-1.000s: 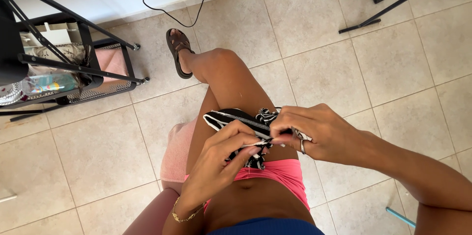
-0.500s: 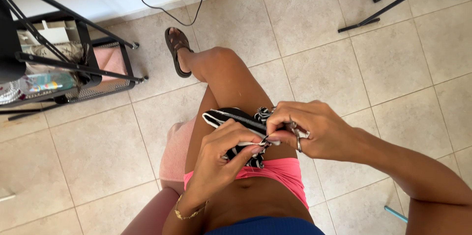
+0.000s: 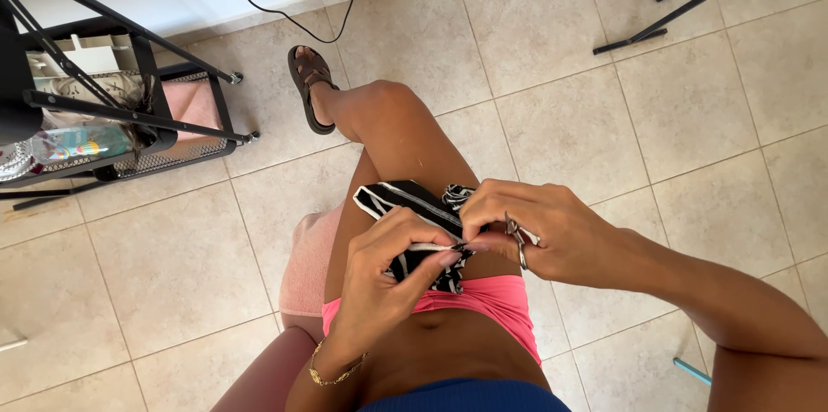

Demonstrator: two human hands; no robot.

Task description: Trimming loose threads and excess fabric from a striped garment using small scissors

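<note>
Your left hand (image 3: 388, 265) and right hand (image 3: 535, 226) have pulled closer over your thigh, both pinched shut on the striped fabric (image 3: 414, 209); small scissors (image 3: 516, 239) hang from right fingers. Fabric barely shifted.

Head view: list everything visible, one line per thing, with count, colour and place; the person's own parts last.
Striped fabric piece: one, black and white, on the thigh, pinched by both hands.
Small scissors: one, silvery metal, hooked on the right hand's fingers.
Pink cushion: one, pale pink, under the thigh.
Wire cart: one, black, upper left, holding mixed items.
Cable: one, black, along the top wall.
Stand legs: black, top right.
Tiled floor: beige, all around.
Sandal: one, brown, on the foot.
Bracelet: one, gold, left wrist.
Left hand: on the fabric.
Right hand: on the fabric.
</note>
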